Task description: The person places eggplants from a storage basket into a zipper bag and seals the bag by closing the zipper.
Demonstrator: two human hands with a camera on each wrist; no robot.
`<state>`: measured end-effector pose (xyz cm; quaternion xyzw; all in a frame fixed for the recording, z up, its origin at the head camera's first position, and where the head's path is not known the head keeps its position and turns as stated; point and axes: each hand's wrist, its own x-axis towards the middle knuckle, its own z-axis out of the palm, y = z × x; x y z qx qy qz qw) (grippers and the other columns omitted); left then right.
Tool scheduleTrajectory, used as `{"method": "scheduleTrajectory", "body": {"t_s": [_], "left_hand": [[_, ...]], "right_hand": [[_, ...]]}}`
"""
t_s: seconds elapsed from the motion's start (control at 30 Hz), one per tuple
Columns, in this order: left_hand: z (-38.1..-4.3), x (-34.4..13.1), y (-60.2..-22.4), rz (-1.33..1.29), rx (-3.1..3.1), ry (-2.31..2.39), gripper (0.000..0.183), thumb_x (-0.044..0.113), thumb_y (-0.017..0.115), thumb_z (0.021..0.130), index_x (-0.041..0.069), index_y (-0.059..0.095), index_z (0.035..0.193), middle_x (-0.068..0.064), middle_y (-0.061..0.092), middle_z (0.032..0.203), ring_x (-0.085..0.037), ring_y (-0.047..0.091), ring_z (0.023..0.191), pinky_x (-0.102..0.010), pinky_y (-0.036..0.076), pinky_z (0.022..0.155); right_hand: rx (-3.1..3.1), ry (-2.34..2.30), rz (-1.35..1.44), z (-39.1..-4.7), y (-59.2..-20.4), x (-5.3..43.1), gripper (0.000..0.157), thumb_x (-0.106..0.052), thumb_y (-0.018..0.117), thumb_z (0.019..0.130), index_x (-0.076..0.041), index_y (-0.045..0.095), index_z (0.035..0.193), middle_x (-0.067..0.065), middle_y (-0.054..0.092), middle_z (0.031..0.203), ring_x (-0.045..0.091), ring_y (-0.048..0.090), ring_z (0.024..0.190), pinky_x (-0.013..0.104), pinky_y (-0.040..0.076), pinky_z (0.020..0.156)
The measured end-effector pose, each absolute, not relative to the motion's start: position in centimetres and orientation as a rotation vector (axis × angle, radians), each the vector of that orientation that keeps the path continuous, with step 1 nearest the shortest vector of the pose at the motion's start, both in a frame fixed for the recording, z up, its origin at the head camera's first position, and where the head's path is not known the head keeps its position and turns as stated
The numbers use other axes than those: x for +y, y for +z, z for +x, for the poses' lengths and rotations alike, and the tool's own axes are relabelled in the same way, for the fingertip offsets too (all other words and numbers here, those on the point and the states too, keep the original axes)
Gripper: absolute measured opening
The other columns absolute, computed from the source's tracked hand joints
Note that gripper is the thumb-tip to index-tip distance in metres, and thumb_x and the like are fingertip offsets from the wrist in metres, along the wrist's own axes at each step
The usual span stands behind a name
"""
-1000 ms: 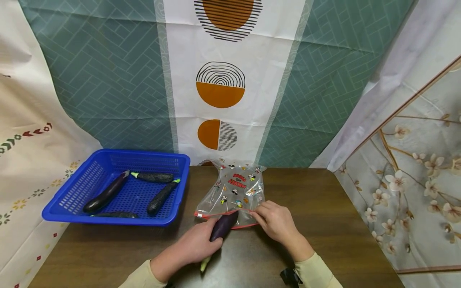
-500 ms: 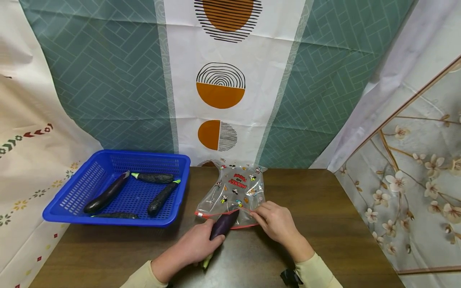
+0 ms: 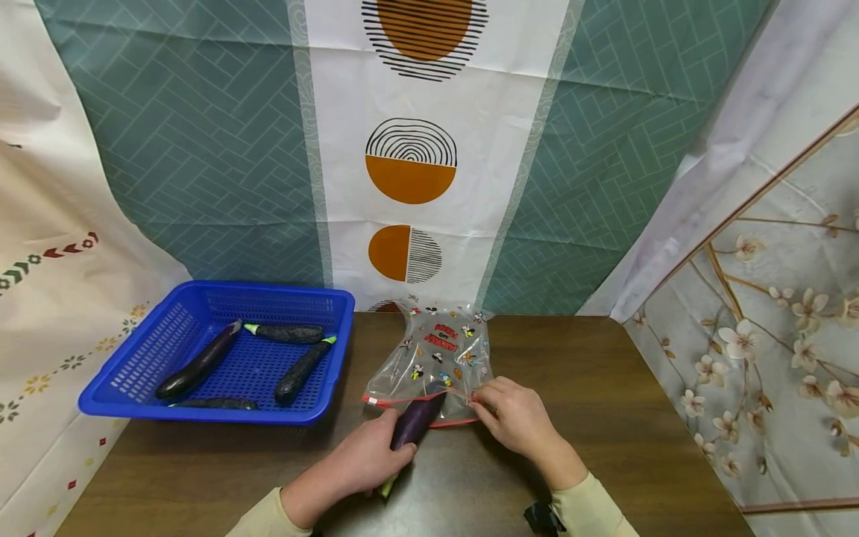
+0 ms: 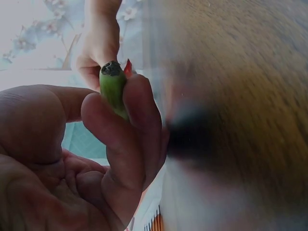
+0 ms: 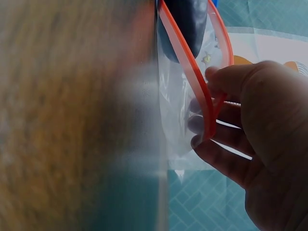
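A long dark purple eggplant lies slantwise in my left hand, fingers and thumb curled round it. Its far end is inside the mouth of a clear zip bag printed with cartoon figures. In the left wrist view the green stem end sticks out between the fingers. My right hand pinches the right side of the bag's red-edged mouth. The right wrist view has that red edge spread into a loop, the eggplant's dark end between its two sides.
At the left stands a blue plastic basket with several dark vegetables, among them another eggplant. The brown wooden table reaches back to a patterned cloth. A floral curtain hangs along the right.
The eggplant has slid slightly forward, its tip now under the bag's clear film. Both hands have hardly moved.
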<state>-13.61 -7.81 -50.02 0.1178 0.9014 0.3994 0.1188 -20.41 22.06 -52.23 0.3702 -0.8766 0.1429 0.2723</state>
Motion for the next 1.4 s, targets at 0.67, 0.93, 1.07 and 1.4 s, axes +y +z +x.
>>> {"method": "scheduleTrajectory", "body": {"t_s": [0.67, 0.93, 1.07, 1.4], "left_hand": [[-13.52, -8.03, -49.73, 0.351, 2.594, 1.166, 0.048, 0.017, 0.072, 0.084, 0.002, 0.058, 0.128, -0.006, 0.062, 0.08, -0.014, 0.055, 0.034, -0.036, 0.049, 0.033], [-13.46, -8.52, -49.6, 0.452, 2.524, 1.213, 0.054, 0.011, 0.074, 0.079, 0.004, 0.057, 0.13, -0.003, 0.062, 0.077, -0.013, 0.057, 0.037, -0.037, 0.05, 0.034], [-13.54, -8.61, -49.6, 0.477, 2.488, 1.254, 0.053, 0.009, 0.073, 0.081, 0.004, 0.056, 0.13, -0.002, 0.063, 0.075, -0.013, 0.058, 0.038, -0.038, 0.051, 0.034], [-13.78, -8.35, -49.7, 0.407, 2.454, 1.353, 0.064, 0.018, 0.075, 0.1, -0.005, 0.05, 0.154, -0.005, 0.063, 0.074, -0.014, 0.059, 0.037, -0.04, 0.053, 0.036]], "right_hand": [[-2.492, 0.478, 1.009, -20.62, -51.99, 22.52, 0.009, -0.012, 0.087, 0.093, -0.013, 0.087, 0.103, -0.003, 0.081, 0.11, 0.018, 0.073, 0.105, 0.041, 0.064, 0.087], [-2.421, 0.424, 1.011, -20.76, -52.3, 22.47, 0.012, -0.014, 0.089, 0.091, -0.016, 0.087, 0.102, -0.005, 0.082, 0.106, 0.016, 0.074, 0.101, 0.04, 0.064, 0.08], [-2.417, 0.418, 1.018, -20.74, -52.28, 22.47, 0.011, -0.014, 0.089, 0.091, -0.016, 0.087, 0.102, -0.005, 0.082, 0.106, 0.015, 0.074, 0.1, 0.039, 0.064, 0.079], [-2.45, 0.431, 1.021, -20.53, -52.04, 22.43, 0.013, -0.015, 0.089, 0.093, -0.017, 0.087, 0.106, -0.005, 0.082, 0.107, 0.016, 0.074, 0.101, 0.04, 0.064, 0.081]]}}
